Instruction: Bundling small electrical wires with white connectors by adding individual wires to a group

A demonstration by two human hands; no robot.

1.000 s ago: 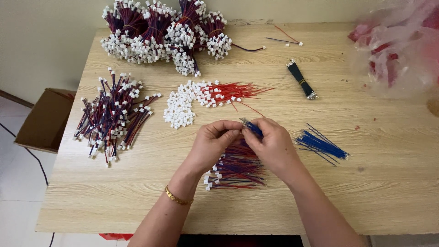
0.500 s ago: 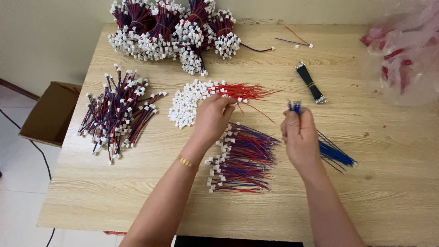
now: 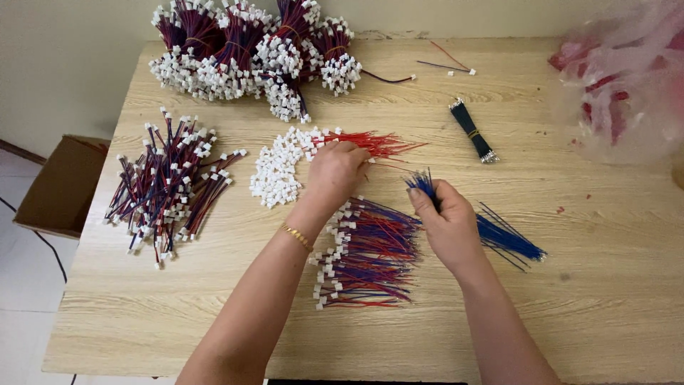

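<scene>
1. Since a moment ago, my left hand (image 3: 335,171) has stayed on the pile of red wires with white plugs (image 3: 299,160), while the right hand (image 3: 445,224) has drawn a little nearer to it.
2. Left fingers are curled down onto the red wires; whether they pinch one, I cannot tell.
3. Right hand is closed around a small bunch of blue wires (image 3: 422,183), tips sticking up.
4. Between both hands lies a heap of red-and-blue wires (image 3: 370,253) on the wooden table (image 3: 570,285).
5. More blue wires (image 3: 509,239) lie just right of my right hand.
</scene>
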